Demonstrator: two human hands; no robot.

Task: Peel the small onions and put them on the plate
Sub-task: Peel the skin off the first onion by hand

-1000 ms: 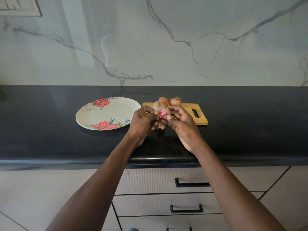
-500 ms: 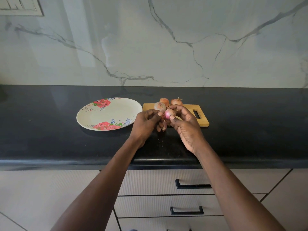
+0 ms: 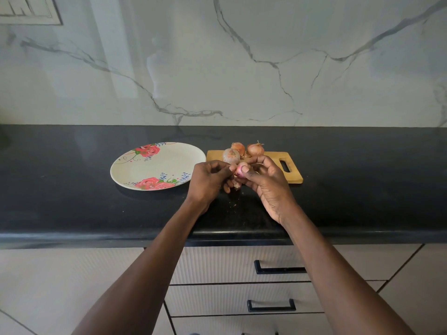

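Note:
A small pink, partly peeled onion [image 3: 240,169] is held between both hands above the black counter, just in front of the wooden cutting board [image 3: 291,174]. My right hand [image 3: 268,182] grips it with thumb on top and fingers curled behind. My left hand [image 3: 210,180] pinches at its left side, and a strip of loose skin [image 3: 236,184] hangs below the fingers. Three unpeeled brown onions [image 3: 231,155] [image 3: 238,147] [image 3: 255,149] sit on the board's far left part. The white floral plate [image 3: 154,165] lies to the left with nothing on it.
Small skin flakes [image 3: 234,204] dot the black counter [image 3: 72,201] below my hands. A marble wall rises behind. Drawers with black handles [image 3: 280,269] sit under the counter's front edge.
Both hands have kept working the same onion with small finger shifts; more of its pink flesh shows now. Plate, board and the other onions have not moved.

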